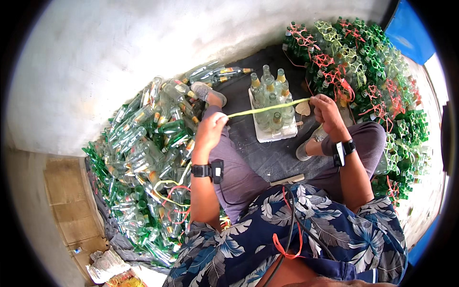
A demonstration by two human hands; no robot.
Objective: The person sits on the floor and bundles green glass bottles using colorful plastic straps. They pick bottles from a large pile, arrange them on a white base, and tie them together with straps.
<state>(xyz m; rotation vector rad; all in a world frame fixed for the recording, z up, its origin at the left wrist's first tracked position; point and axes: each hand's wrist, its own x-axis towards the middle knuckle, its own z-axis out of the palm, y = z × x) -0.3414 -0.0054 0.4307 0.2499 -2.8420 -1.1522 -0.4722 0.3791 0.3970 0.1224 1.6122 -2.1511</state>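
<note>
A yellow-green plastic strap (265,109) is stretched between my two hands, in front of and above a group of glass bottles. My left hand (211,129) pinches its left end; my right hand (324,109) grips the other end. Below the strap, several clear glass bottles (272,98) stand upright, close together, on a white block (278,137). Some have gold labels on their necks. The strap also trails down from my left hand beside the forearm, over the loose bottles. No strap is seen around the standing bottles.
Loose clear and green bottles (143,161) lie heaped at the left, beside my leg. At the right stand many bottle bundles (373,57) tied with red and yellow-green straps. A black mat (251,154) covers the floor. A pale wall (118,46) rises behind. Flattened cardboard (71,215) lies lower left.
</note>
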